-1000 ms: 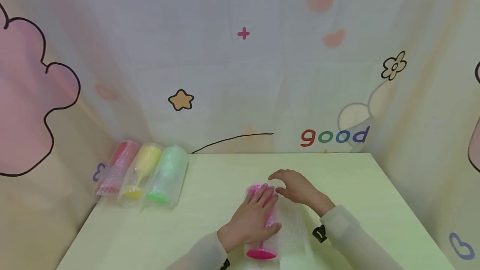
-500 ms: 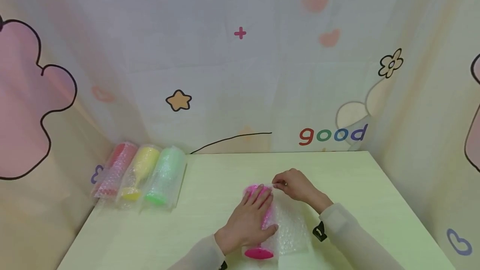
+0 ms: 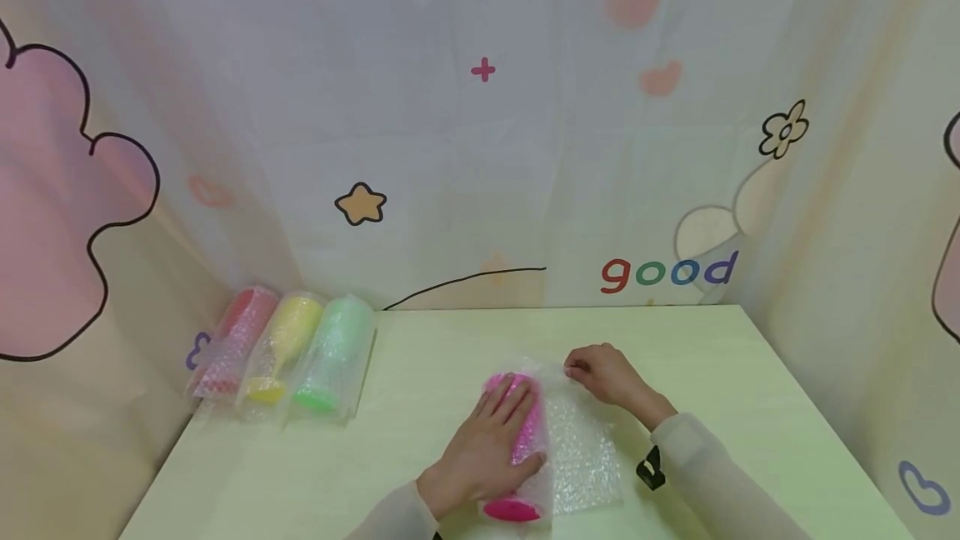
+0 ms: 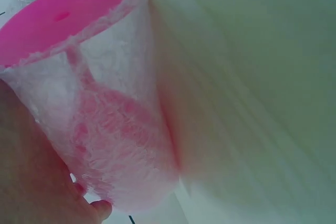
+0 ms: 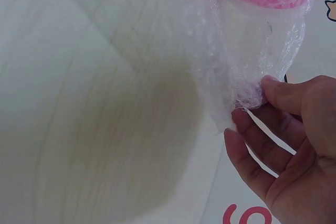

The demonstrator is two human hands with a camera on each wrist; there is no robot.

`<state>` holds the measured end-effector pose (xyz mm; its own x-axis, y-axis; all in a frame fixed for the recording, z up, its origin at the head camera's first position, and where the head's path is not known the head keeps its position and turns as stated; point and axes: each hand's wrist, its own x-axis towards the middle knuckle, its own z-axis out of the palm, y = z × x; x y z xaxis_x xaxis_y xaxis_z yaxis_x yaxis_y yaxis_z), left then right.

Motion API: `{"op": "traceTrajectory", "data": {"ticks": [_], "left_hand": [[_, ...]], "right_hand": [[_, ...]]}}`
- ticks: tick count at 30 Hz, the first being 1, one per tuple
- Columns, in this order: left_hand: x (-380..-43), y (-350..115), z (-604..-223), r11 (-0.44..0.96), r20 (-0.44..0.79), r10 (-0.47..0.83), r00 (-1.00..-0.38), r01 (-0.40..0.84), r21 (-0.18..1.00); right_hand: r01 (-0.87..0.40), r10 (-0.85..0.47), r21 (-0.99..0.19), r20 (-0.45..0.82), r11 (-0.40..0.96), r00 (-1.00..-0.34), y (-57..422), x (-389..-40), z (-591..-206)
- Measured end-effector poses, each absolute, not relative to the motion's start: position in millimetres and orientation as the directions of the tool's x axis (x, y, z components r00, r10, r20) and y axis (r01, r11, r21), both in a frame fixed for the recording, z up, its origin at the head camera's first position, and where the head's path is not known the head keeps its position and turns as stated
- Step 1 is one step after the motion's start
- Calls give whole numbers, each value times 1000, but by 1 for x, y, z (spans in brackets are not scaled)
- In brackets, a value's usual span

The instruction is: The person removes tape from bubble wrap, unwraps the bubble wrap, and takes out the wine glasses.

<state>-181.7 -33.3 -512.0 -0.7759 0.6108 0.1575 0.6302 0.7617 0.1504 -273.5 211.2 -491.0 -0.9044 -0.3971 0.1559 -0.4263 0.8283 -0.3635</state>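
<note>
A pink plastic goblet (image 3: 527, 432) lies on the table, wrapped in clear bubble wrap (image 3: 585, 457), its round base (image 4: 63, 17) toward the person. On top of it rests my left hand (image 3: 480, 448), fingers spread and fairly straight, thumb along the right side. The wrap's loose part spreads out to the right of the goblet. With thumb and fingers, my right hand (image 3: 611, 375) pinches the wrap's far edge, just beyond the cup end. In the right wrist view the pinched wrap (image 5: 252, 90) is bunched at the fingertips. The left hand hides part of the goblet.
At the table's (image 3: 420, 440) far left corner lie three wrapped goblets side by side: a red one (image 3: 236, 340), a yellow one (image 3: 285, 344) and a green one (image 3: 333, 352). A printed curtain (image 3: 450, 148) stands behind the table.
The right hand has closed on the wrap's far edge and drawn it slightly to the right. The left hand stays on the goblet, which has shifted a little left.
</note>
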Motion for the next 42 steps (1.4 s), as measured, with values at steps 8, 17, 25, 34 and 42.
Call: {"op": "traceTrajectory", "data": {"ticks": [8, 17, 25, 34, 42], "left_hand": [[-182, -39, -514, 749, 184, 616, -766, 642, 163], [-177, -36, -515, 744, 172, 618, -768, 641, 188], [-169, -29, -507, 753, 158, 603, -782, 623, 210], [-182, -23, -487, 701, 214, 659, -721, 692, 172], [-185, -15, -493, 720, 127, 679, -723, 690, 77]], "right_hand": [[-324, -311, -423, 101, 846, -945, 218, -274, -493], [-264, -268, -423, 49, 867, -962, 226, -272, -487], [-297, -312, -432, 39, 851, -949, 230, -265, -473], [-510, -487, -357, 159, 783, -859, 209, -263, -435], [-611, -616, -92, -50, 787, -786, 180, -265, -434]]}}
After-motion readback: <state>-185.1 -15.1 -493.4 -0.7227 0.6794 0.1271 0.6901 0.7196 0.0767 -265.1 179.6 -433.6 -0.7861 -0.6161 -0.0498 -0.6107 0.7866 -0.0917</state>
